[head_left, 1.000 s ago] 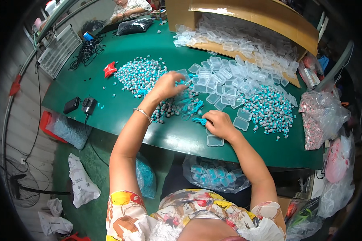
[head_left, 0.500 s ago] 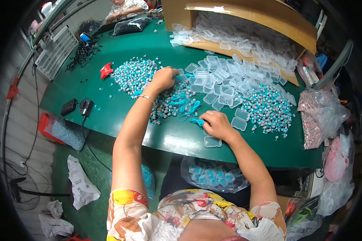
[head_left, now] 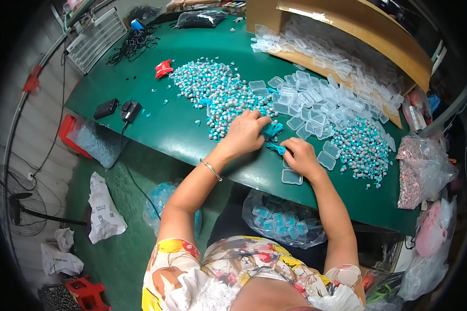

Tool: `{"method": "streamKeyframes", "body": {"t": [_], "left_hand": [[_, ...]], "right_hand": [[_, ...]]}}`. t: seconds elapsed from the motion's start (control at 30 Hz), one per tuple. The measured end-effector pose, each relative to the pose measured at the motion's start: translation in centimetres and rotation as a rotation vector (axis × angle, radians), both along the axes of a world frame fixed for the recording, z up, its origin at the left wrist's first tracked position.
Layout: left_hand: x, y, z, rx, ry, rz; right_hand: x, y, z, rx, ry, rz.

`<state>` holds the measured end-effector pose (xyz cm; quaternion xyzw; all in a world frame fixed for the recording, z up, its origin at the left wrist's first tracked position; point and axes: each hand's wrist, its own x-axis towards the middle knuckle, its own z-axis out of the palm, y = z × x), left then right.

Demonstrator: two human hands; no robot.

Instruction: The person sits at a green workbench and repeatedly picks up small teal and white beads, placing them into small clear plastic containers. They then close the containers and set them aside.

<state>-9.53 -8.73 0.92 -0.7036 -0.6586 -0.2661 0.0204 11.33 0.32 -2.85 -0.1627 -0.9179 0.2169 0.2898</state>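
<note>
Resting on the green table [head_left: 192,129], the left hand [head_left: 246,132] lies palm down with its fingers curled over a small clump of blue pieces [head_left: 271,129] at the near edge of the big heap of blue-and-grey beads [head_left: 218,93]. Just right of that heap's near edge, the right hand [head_left: 301,155] pinches one blue piece [head_left: 276,149] between thumb and fingertips. One clear plastic box [head_left: 291,177] sits open on the table just below the right hand, and two more lie beside its knuckles. A second, smaller heap of beads [head_left: 360,147] spreads to the right of them. Between the two heaps lies a spread of empty clear boxes [head_left: 306,101], too many to count. Far left of the big heap sit two black chargers [head_left: 117,109]. One bracelet [head_left: 211,169] circles the left wrist.
</note>
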Motion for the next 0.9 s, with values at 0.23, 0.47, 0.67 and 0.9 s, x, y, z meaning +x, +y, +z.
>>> {"method": "streamKeyframes", "body": {"t": [0.23, 0.47, 0.67, 0.9], "left_hand": [[-9.0, -1.2, -0.7, 0.397, -0.211, 0.254], [-16.4, -1.1, -3.6, 0.092, 0.040, 0.504], [-16.2, -1.0, -2.2, 0.222, 0.078, 0.432], [-5.4, -1.1, 1.2, 0.274, -0.058, -0.065]], "right_hand": [[-0.1, 0.1, -0.5, -0.003, -0.005, -0.001], [-0.2, 0.1, -0.3, -0.010, -0.016, -0.018], [-0.1, 0.2, -0.4, 0.010, -0.006, -0.009], [-0.1, 0.2, -0.6, 0.025, -0.011, -0.007]]}}
